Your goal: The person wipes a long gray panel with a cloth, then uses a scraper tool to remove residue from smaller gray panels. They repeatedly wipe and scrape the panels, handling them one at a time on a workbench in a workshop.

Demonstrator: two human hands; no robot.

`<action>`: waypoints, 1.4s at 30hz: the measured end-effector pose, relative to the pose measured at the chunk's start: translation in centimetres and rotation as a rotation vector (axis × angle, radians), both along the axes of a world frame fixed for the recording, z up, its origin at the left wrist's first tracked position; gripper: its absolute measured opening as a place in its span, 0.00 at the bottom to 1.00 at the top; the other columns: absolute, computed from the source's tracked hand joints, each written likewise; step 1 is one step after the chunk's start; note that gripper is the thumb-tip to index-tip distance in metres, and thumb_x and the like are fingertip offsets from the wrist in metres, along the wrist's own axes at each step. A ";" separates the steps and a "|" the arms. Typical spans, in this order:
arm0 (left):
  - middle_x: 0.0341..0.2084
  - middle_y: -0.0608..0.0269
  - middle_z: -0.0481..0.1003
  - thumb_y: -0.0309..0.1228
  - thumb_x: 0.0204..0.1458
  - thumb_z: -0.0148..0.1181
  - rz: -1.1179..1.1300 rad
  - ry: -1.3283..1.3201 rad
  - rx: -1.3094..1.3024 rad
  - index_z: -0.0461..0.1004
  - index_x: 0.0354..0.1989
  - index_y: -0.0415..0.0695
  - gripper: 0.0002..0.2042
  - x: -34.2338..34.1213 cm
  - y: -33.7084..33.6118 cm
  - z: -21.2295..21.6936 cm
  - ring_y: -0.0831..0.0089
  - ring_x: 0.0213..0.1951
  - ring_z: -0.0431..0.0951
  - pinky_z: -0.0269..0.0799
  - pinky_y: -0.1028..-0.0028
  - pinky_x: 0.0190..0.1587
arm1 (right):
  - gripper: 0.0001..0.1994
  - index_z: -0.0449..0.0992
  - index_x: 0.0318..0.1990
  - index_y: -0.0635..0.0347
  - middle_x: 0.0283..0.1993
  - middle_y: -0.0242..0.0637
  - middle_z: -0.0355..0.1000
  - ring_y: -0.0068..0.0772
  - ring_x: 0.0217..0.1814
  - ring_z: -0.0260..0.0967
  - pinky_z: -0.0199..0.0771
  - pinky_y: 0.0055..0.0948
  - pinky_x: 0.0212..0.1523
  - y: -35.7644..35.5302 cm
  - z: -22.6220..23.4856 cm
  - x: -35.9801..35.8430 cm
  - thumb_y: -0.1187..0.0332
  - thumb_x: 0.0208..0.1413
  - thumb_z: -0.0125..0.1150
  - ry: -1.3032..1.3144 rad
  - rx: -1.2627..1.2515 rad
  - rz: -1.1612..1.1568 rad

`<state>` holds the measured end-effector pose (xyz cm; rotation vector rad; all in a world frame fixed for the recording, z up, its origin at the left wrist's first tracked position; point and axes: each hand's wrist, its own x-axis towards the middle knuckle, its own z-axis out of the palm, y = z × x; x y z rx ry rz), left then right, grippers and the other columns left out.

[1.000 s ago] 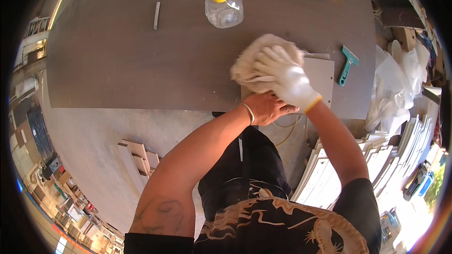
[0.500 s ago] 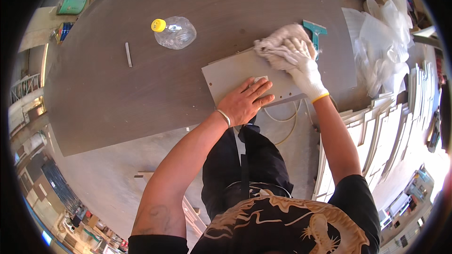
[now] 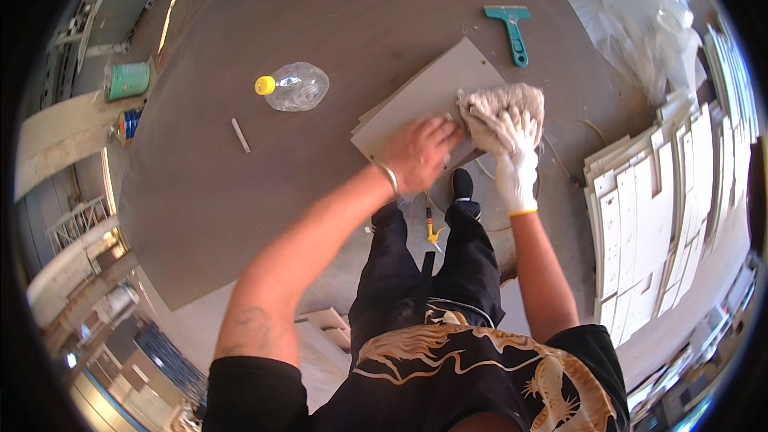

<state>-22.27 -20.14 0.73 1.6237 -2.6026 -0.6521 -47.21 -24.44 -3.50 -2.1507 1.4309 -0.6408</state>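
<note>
A light grey flat panel [image 3: 436, 88] with small holes near its edges lies at an angle on the brown tabletop, another panel's edge showing beneath it. Over its near part is my bare left hand [image 3: 420, 152], fingers stretched out and blurred by motion. Whether it touches the panel is hard to tell. My right hand [image 3: 518, 140], in a white knit glove, presses a bunched beige rag [image 3: 484, 112] at the panel's right end, fingers bent over the cloth. Beyond the panel lies a teal scraper [image 3: 514, 36].
A clear plastic bottle [image 3: 300, 86] with a yellow cap lies left on the table [image 3: 240, 216], near a short white stick [image 3: 241, 136]. Clear plastic sheeting [image 3: 640, 24] hangs at the far right. White panels [image 3: 640, 216] stand stacked at the right. A yellow-handled air gun [image 3: 433, 232] hangs by my legs.
The panel has turned, its far end swinging away from me. My right hand has drawn the rag nearer, clear of the scraper. My left hand has shifted slightly. The view has moved too.
</note>
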 end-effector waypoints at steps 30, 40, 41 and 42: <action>0.84 0.63 0.51 0.43 0.72 0.48 -0.192 0.024 -0.320 0.55 0.82 0.46 0.32 5.8 -6.0 -5.3 0.64 0.84 0.46 0.39 0.55 0.84 | 0.26 0.81 0.59 0.64 0.65 0.48 0.77 0.49 0.74 0.69 0.59 0.55 0.79 14.0 1.6 15.4 0.68 0.49 0.64 0.075 -0.094 0.241; 0.84 0.64 0.48 0.45 0.74 0.44 -0.246 0.034 -0.313 0.51 0.84 0.48 0.32 6.4 -6.5 -5.3 0.65 0.84 0.43 0.35 0.55 0.85 | 0.28 0.78 0.64 0.61 0.71 0.46 0.73 0.46 0.79 0.65 0.57 0.48 0.82 16.0 1.7 12.9 0.63 0.55 0.60 0.071 -0.091 0.244; 0.85 0.64 0.46 0.45 0.74 0.44 -0.246 -0.009 -0.274 0.50 0.84 0.48 0.33 6.3 -6.5 -5.3 0.65 0.84 0.42 0.34 0.55 0.85 | 0.29 0.77 0.65 0.62 0.73 0.46 0.72 0.46 0.80 0.64 0.57 0.47 0.82 15.6 1.6 13.8 0.63 0.55 0.59 0.099 -0.080 0.264; 0.85 0.63 0.45 0.45 0.74 0.44 -0.259 0.038 -0.285 0.49 0.84 0.48 0.33 6.4 -6.6 -5.3 0.64 0.85 0.41 0.34 0.54 0.85 | 0.28 0.77 0.65 0.63 0.71 0.47 0.73 0.47 0.77 0.66 0.62 0.46 0.79 14.6 1.1 16.1 0.65 0.56 0.59 -0.054 0.057 0.263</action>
